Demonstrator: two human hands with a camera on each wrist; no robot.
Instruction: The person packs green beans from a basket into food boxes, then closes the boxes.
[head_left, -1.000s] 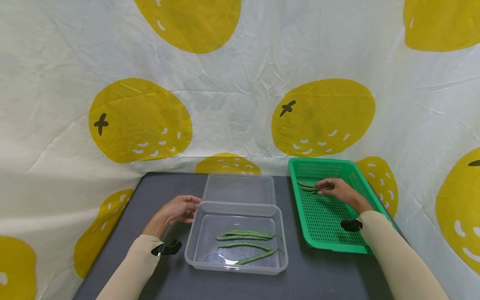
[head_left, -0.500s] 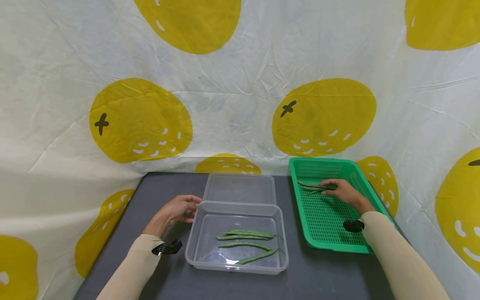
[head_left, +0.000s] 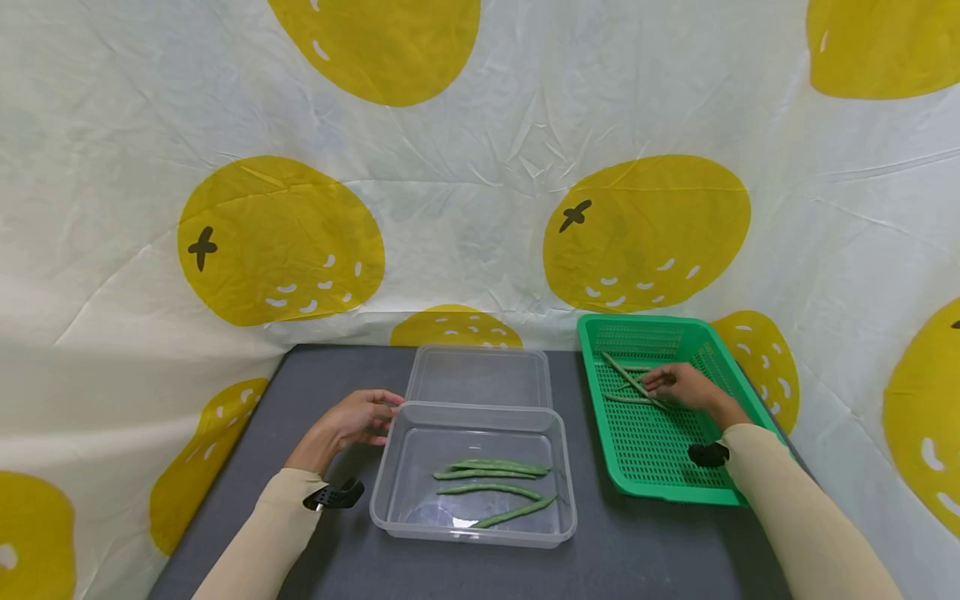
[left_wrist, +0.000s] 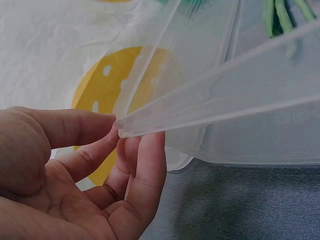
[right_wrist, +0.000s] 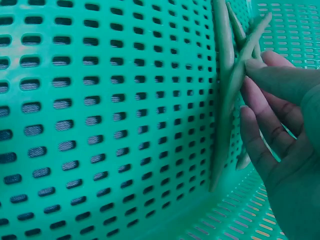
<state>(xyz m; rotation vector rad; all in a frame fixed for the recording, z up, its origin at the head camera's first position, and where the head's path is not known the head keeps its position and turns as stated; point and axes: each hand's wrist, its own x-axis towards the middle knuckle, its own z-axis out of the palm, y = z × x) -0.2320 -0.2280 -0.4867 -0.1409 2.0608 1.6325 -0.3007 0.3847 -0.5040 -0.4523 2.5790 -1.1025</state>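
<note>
In the head view, my left hand is at the back left corner of a clear plastic container. The left wrist view shows thumb and fingers pinching that corner's rim. Several green beans lie inside it. At the right, my right hand reaches into a green plastic basket. Its thumb and fingers pinch one green bean, which slants across other beans on the basket floor. The hand partly hides these beans.
A clear lid lies flat behind the container on the dark grey table. The basket stands at the table's right, with a raised rim all round. A white cloth with yellow fruit shapes hangs behind and at both sides.
In the basket, my right hand has shifted slightly right and nearer. The bean at its fingers has swung from lying nearly crosswise to a slant. My left hand stays at the container corner.
</note>
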